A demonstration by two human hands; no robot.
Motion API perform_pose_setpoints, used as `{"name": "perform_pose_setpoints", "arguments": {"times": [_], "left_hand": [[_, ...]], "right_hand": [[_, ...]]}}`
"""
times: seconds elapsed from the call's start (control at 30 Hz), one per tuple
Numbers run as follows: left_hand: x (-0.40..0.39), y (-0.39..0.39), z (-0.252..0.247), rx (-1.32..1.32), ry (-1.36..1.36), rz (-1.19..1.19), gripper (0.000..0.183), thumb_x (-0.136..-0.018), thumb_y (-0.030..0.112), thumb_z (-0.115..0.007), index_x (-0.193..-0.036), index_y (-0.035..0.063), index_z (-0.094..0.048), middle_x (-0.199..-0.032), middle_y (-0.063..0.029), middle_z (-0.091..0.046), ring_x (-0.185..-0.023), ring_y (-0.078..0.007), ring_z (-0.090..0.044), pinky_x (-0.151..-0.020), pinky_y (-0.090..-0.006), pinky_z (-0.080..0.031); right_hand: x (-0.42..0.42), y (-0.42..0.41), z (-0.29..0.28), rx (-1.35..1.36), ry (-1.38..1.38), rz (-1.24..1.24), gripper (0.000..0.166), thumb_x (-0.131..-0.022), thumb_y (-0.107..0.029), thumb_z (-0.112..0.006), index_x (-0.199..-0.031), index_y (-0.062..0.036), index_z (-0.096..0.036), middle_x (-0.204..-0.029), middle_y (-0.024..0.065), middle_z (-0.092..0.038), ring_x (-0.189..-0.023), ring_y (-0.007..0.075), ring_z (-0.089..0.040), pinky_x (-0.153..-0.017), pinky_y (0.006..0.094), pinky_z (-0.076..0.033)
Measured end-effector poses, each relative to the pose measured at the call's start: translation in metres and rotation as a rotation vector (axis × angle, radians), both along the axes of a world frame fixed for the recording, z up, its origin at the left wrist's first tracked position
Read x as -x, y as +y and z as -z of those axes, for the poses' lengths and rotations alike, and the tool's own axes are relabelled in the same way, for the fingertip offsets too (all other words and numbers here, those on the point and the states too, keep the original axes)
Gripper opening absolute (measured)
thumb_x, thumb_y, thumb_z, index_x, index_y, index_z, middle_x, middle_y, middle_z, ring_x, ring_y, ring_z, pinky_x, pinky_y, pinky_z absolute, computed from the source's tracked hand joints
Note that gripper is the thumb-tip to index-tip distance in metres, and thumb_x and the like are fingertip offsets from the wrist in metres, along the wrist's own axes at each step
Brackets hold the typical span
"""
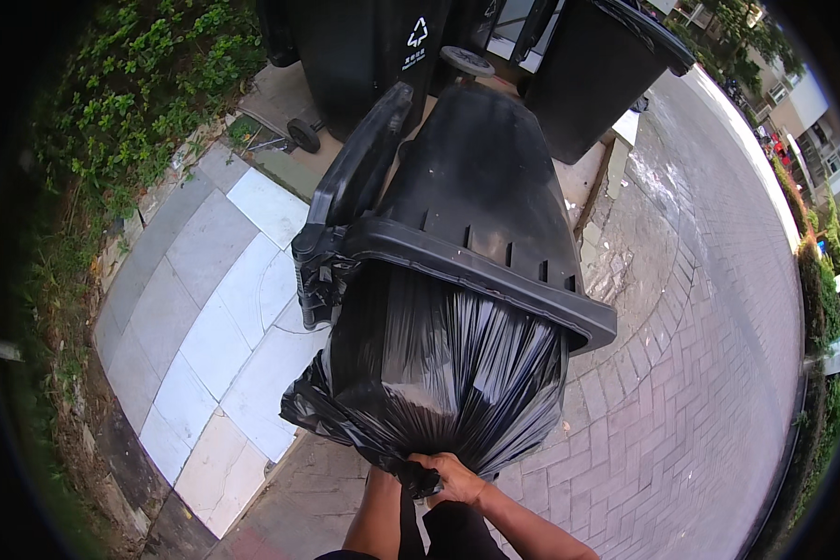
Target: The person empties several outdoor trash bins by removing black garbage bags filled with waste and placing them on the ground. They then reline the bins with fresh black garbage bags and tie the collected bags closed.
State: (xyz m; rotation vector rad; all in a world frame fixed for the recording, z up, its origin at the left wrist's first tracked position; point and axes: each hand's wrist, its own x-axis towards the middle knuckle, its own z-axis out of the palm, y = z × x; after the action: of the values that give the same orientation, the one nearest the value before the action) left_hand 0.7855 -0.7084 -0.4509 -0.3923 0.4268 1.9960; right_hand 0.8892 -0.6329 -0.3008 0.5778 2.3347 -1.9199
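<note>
A black plastic garbage bag (462,371) bulges out of the mouth of a black wheeled bin (483,175), which lies tipped towards me. Its hinged lid (364,154) hangs along the left side. My right hand (453,476) is closed around the gathered, twisted neck of the bag at the bottom centre. The left forearm reaches up beside it, and my left hand (386,474) is mostly hidden behind the bunched plastic, so its fingers cannot be made out. Pleats in the bag fan out from the gathered neck towards the bin's rim.
Behind the tipped bin stand a black bin with a recycling mark (364,63) and another black bin (595,77). Pale stone slabs (224,336) with a raised edge lie at left, beside green shrubs (140,91). Brick paving (672,420) curves away at right.
</note>
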Motion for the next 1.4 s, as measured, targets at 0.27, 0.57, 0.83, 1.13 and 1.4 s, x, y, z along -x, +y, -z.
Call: {"name": "perform_pose_setpoints", "arguments": {"times": [0.27, 0.57, 0.83, 1.13, 1.4], "left_hand": [[-0.038, -0.07, -0.067, 0.076, -0.026, -0.133, 0.052, -0.083, 0.046, -0.043, -0.12, 0.0096, -0.048, -0.122, -0.0084, -0.05, -0.109, -0.0276, -0.047, -0.093, -0.0392, -0.038], [-0.038, -0.115, -0.077, 0.275, -0.153, -0.095, 0.051, -0.082, 0.05, -0.04, -0.108, 0.0089, -0.054, -0.094, -0.0088, -0.06, -0.064, -0.028, -0.059, -0.056, -0.0393, -0.051], [-0.019, -0.162, -0.046, 0.199, -0.105, 0.043, 0.05, -0.083, 0.046, -0.041, -0.112, 0.0061, -0.051, -0.108, -0.0115, -0.056, -0.096, -0.0298, -0.054, -0.082, -0.0452, -0.045], [-0.001, -0.199, -0.1, 0.356, 0.004, 0.049, 0.051, -0.084, 0.046, -0.04, -0.116, 0.0062, -0.049, -0.112, -0.0111, -0.055, -0.1, -0.0293, -0.053, -0.085, -0.0439, -0.044], [-0.032, -0.241, -0.095, 0.278, -0.1, 0.021, 0.049, -0.087, 0.044, -0.037, -0.117, 0.0074, -0.049, -0.116, -0.0097, -0.052, -0.107, -0.0277, -0.048, -0.094, -0.0423, -0.037]], "right_hand": [[-0.037, -0.051, -0.055, 0.677, -0.106, 0.218, 0.013, -0.09, -0.003, -0.042, -0.095, 0.0003, -0.054, -0.085, 0.0034, -0.056, -0.077, 0.0089, -0.051, -0.067, 0.0195, -0.043], [-0.02, -0.089, -0.08, 0.678, -0.218, 0.404, 0.015, -0.089, -0.003, -0.043, -0.095, -0.0021, -0.057, -0.082, 0.0006, -0.057, -0.071, 0.0077, -0.049, -0.063, 0.0202, -0.04], [-0.014, -0.131, -0.087, 0.712, -0.276, 0.423, 0.013, -0.09, -0.007, -0.044, -0.092, -0.0024, -0.057, -0.079, 0.0015, -0.056, -0.067, 0.0074, -0.048, -0.059, 0.0195, -0.041], [-0.004, -0.171, -0.118, 0.776, -0.185, 0.385, 0.016, -0.091, -0.018, -0.047, -0.089, -0.0033, -0.053, -0.077, 0.0008, -0.052, -0.064, 0.0071, -0.045, -0.057, 0.0189, -0.04], [-0.033, -0.189, -0.153, 0.806, -0.079, 0.208, 0.018, -0.092, -0.019, -0.046, -0.084, -0.0043, -0.053, -0.073, -0.0003, -0.05, -0.064, 0.0066, -0.044, -0.056, 0.0196, -0.037]]}}
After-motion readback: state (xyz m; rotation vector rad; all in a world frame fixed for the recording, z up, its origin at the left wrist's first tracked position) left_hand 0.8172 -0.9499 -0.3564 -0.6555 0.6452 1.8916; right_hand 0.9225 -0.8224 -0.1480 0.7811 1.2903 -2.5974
